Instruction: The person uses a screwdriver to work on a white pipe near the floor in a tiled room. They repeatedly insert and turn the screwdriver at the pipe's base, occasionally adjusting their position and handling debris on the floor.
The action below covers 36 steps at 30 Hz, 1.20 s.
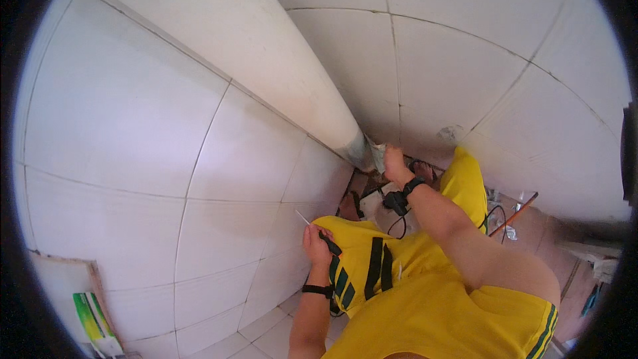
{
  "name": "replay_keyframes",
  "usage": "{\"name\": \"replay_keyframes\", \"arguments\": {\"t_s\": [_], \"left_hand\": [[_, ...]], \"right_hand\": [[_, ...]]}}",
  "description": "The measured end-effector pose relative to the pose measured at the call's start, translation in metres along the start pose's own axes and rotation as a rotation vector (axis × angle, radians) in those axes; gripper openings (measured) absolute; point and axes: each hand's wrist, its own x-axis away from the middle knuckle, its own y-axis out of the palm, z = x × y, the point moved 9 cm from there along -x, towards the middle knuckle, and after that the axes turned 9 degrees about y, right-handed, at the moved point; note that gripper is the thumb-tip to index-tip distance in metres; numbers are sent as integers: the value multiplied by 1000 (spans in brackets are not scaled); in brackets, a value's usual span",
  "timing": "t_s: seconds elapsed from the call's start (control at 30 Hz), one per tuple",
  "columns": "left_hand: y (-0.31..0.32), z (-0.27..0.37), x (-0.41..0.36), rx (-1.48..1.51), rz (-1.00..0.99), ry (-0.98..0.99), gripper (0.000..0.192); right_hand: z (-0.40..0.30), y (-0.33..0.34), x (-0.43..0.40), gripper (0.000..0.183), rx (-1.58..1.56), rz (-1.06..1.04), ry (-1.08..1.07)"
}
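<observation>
My left hand (pixel 317 245) is closed around a screwdriver (pixel 331 244) with a black handle. Its thin metal shaft points up towards the tiled wall, beside my knee. My right hand (pixel 395 163) reaches down to the foot of a thick white pipe (pixel 294 75) in the wall corner. The fingers are closed at the edge of a crumpled whitish sheet (pixel 377 155) next to the pipe's grey, dirty lower end (pixel 358 152). Whether the sheet is cloth or plastic is hard to tell. My fingertips are partly hidden.
Beneath my right wrist is a black device (pixel 396 203) with a cable. White tiled walls (pixel 124 109) close in on both sides. An orange-brown stick (pixel 516 213) and small clear items (pixel 511 232) are to the right. A green-and-white packet (pixel 94 316) stands in a recess at lower left.
</observation>
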Motion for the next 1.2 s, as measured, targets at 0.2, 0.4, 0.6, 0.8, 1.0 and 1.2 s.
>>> {"name": "replay_keyframes", "arguments": {"t_s": [0.2,0.4,0.6,0.8,1.0,1.2], "left_hand": [[17,16,25,-82,-65,44,28],[68,43,46,-196,-248,26,27],[167,59,24,-415,-336,-44,36],[236,49,-17,-759,-385,-151,43],[238,44,-33,-827,-492,-7,35],[210,38,5,-757,-467,-3,29]], "right_hand": [[-3,-14,52,28,-336,31,-294],[-19,-11,128,29,-123,57,-264],[-28,-16,195,36,-52,43,-303],[-49,-17,244,39,118,-57,-413],[-56,-18,255,42,135,-84,-460],[-48,-32,276,41,236,-150,-452]]}}
